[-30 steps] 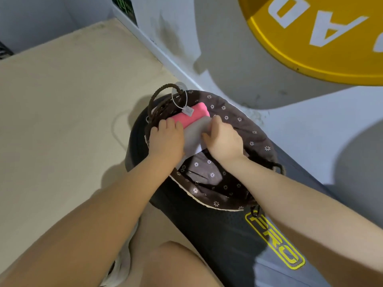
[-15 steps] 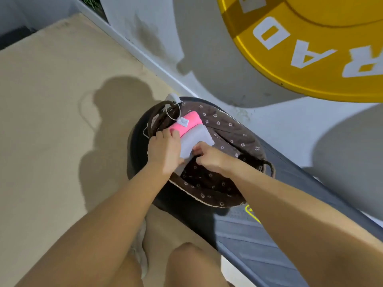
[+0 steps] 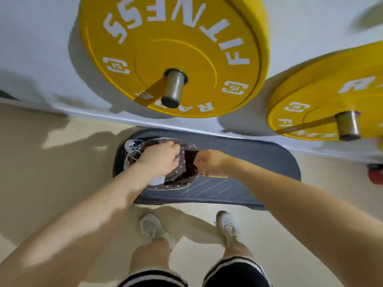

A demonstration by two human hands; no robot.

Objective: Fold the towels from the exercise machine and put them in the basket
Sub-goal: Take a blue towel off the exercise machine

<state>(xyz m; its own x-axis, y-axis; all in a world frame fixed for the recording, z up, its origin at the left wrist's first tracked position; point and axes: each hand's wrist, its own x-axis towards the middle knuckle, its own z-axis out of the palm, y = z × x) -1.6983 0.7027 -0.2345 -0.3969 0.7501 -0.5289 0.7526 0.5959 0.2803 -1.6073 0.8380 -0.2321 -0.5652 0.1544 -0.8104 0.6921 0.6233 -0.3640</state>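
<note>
The basket [image 3: 176, 186] has a brown flowered liner and stands on a dark padded bench [image 3: 248, 162]. My left hand [image 3: 160, 158] lies palm down over the basket's inside and covers most of what is in it. A corner of the white towel [image 3: 158, 180] shows under my left wrist at the near rim. No pink towel is visible. My right hand [image 3: 208, 162] is a closed fist at the basket's right rim, apparently gripping the edge. A white tag [image 3: 130, 145] hangs at the left rim.
Two yellow weight plates [image 3: 176, 38] [image 3: 331, 96] hang on metal sleeves [image 3: 173, 88] above the bench, against a pale wall. My feet in white shoes [image 3: 154, 226] stand on the beige floor in front. A red object [image 3: 376, 175] sits at the far right.
The view has pulled up and back as I rose. My left hand slid over the basket's contents, hiding the pink towel. My right hand left the white towel for the right rim.
</note>
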